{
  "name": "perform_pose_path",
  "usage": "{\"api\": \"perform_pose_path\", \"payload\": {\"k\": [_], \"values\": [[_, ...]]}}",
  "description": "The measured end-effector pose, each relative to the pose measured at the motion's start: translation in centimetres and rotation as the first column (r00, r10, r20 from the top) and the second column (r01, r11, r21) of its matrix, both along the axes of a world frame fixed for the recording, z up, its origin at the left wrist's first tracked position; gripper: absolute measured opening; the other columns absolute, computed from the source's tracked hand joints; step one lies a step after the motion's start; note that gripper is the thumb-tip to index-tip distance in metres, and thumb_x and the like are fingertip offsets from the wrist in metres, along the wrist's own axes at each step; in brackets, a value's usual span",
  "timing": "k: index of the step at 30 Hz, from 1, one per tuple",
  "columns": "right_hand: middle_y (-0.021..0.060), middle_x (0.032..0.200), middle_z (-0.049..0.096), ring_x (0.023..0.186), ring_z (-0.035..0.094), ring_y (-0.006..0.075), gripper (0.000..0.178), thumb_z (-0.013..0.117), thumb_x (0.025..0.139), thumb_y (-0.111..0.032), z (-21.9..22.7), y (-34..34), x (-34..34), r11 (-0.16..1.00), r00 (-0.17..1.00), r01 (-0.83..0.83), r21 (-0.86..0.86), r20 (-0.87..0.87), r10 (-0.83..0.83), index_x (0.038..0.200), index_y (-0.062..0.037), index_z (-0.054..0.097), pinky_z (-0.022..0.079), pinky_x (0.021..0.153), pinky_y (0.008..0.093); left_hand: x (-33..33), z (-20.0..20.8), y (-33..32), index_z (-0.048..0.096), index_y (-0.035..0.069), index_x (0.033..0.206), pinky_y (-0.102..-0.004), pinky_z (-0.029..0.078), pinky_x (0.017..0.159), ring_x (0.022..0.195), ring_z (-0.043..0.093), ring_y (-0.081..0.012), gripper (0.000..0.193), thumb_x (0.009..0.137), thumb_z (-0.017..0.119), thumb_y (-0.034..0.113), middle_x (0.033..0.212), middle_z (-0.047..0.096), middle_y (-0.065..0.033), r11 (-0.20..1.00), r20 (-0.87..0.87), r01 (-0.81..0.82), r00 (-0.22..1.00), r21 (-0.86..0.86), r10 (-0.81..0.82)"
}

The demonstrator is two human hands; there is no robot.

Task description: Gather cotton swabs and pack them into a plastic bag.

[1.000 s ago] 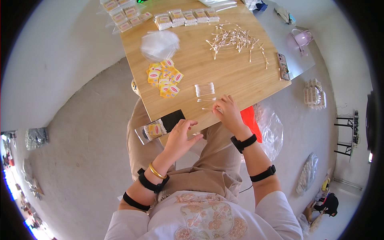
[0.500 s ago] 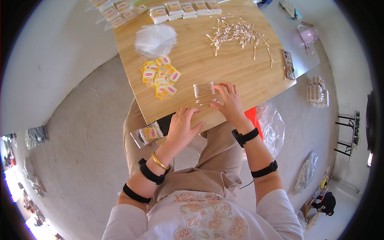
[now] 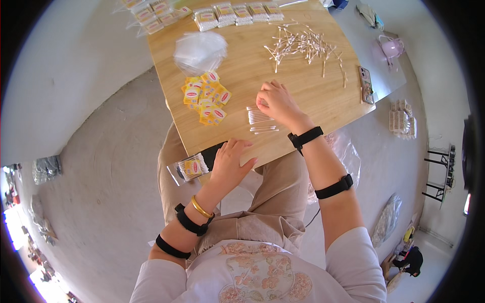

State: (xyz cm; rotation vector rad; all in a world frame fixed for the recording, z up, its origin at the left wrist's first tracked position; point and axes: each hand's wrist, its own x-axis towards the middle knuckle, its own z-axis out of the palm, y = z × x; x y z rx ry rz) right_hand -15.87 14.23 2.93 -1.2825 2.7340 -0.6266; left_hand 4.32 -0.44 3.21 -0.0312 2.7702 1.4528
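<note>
A neat row of cotton swabs (image 3: 259, 115) lies near the table's front edge, with a few more swabs (image 3: 264, 130) set slightly apart on its near side. My right hand (image 3: 279, 103) is over the far right part of this row, its fingers curled in together; whatever they pinch is hidden. At the table's front edge, my left hand (image 3: 230, 160) is empty, thumb and fingers apart. Beside its fingers is a clear bag of swabs with a yellow card (image 3: 192, 167), resting over something black at the edge.
Yellow cards (image 3: 206, 98) lie in a heap at left, beyond them clear plastic bags (image 3: 200, 52). Bundled swabs (image 3: 226, 14) line the far edge, near filled bags (image 3: 154, 14). Loose swabs (image 3: 305, 44) are scattered at far right. A phone (image 3: 365, 84) lies on the right edge.
My right hand has moved away from me, from the row's right end to its far side, and its spread fingers have curled in. My left hand has barely moved.
</note>
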Motion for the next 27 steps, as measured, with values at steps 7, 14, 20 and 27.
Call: {"api": "perform_pose_path", "payload": {"k": [7,14,20,27], "values": [[0.0036,0.088,0.063,0.097,0.058,0.0242,0.008,0.070,0.078,-0.011,0.0,-0.4,-0.3,0.998,1.000,-0.011,0.059,0.030,0.009,0.071,-0.0115,0.066,0.046,0.090,0.0398,0.6,0.9,-0.7,0.062,0.005,0.113,-0.0404,0.048,0.087,0.098,0.061,-0.0289,0.038,0.082,0.077,0.020,0.104,0.061,-0.0123,1.000,-0.009,-0.007,1.000,0.006,0.007],[0.0027,0.087,0.062,0.094,0.060,0.0243,0.007,0.069,0.078,-0.013,0.6,-1.0,-0.6,0.959,0.997,-0.056,0.277,-0.037,0.069,0.074,-0.0124,0.064,0.046,0.087,0.0403,1.5,1.9,-1.5,0.063,0.005,0.114,-0.0380,0.049,0.085,0.097,0.062,-0.0263,0.037,0.083,0.077,0.018,0.105,0.063,-0.0115,0.997,0.004,-0.044,0.999,0.066,0.044],[0.0015,0.085,0.062,0.091,0.059,0.0232,0.008,0.071,0.076,-0.012,6.4,-2.3,5.1,0.998,0.993,-0.025,-0.052,-0.117,0.019,0.075,-0.0135,0.063,0.044,0.083,0.0391,1.1,4.7,-2.9,0.066,0.004,0.114,-0.0298,0.050,0.085,0.093,0.065,-0.0140,0.030,0.089,0.075,0.018,0.106,0.071,-0.0062,0.869,0.157,-0.293,0.955,0.398,0.250],[0.0021,0.087,0.059,0.089,0.057,0.0252,0.017,0.074,0.074,-0.006,15.8,-2.7,14.8,0.948,0.996,-0.051,-0.314,-0.084,0.026,0.084,-0.0103,0.062,0.043,0.084,0.0389,2.6,8.7,-3.0,0.067,0.000,0.103,-0.0287,0.050,0.090,0.091,0.065,-0.0112,0.014,0.091,0.072,0.006,0.100,0.073,-0.0067,0.691,-0.053,-0.209,0.940,0.692,0.337]]}}
